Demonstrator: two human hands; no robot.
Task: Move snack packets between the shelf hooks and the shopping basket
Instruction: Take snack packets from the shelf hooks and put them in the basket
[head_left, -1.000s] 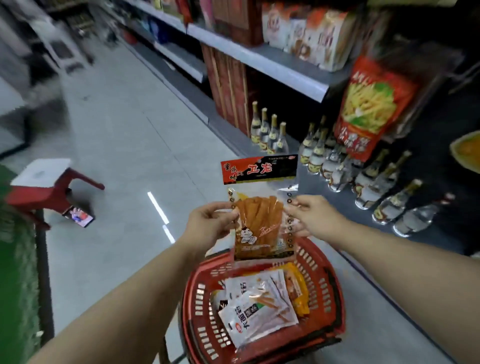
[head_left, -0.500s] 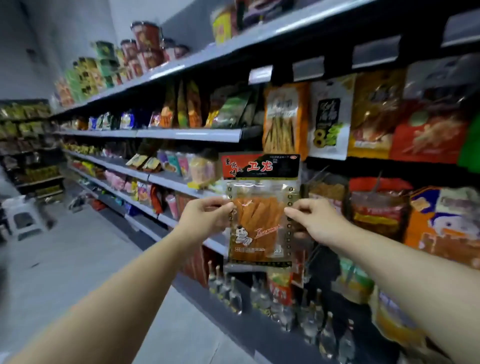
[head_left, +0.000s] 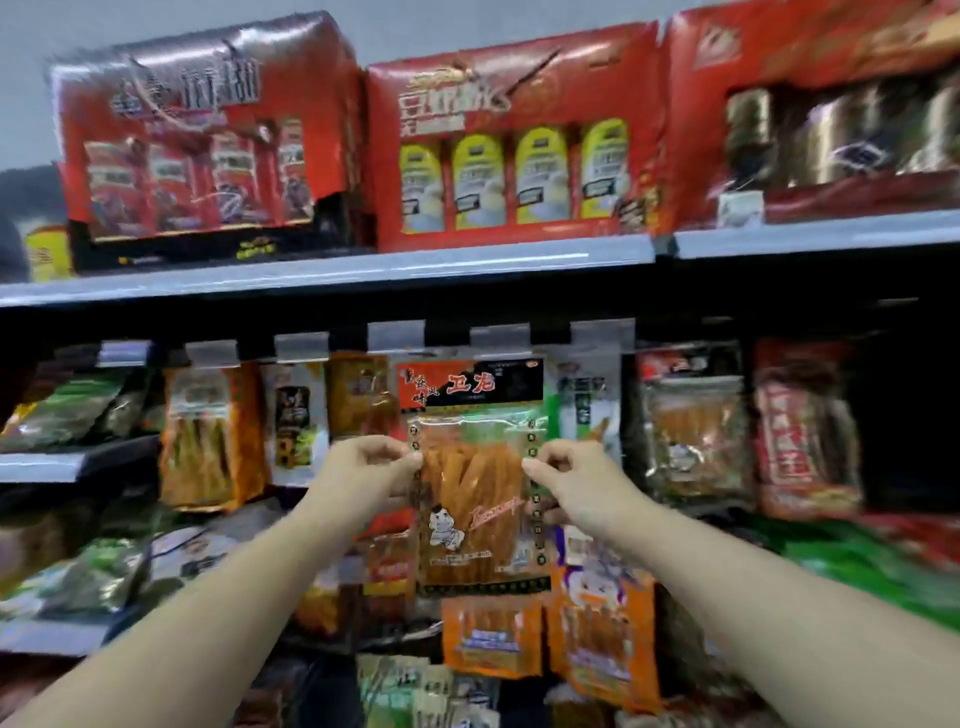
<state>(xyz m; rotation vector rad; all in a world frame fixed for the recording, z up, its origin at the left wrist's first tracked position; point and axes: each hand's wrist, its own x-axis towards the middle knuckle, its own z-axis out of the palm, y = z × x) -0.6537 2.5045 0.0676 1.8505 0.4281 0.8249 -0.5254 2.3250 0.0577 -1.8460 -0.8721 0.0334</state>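
In front of the hanging snack row, your left hand (head_left: 363, 475) and right hand (head_left: 576, 480) pinch the side edges of the clear orange-stick snack packet with red-black header (head_left: 475, 478), held upright below the grey shelf edge (head_left: 332, 273).

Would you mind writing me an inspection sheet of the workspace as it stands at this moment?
Surface: grey shelf edge above a row of clear hook tags.
Job's things: snack packet with red-and-black header, orange sticks inside, held upright before the hooks; whether it hangs on one cannot be told. Basket: not in view.
Clutter: hanging packets on both sides and below, blurred.
Grippers: left hand pinches the packet's left edge; right hand pinches its right edge.
Cables: nothing seen.
Surroundings: red gift boxes on the shelf above.
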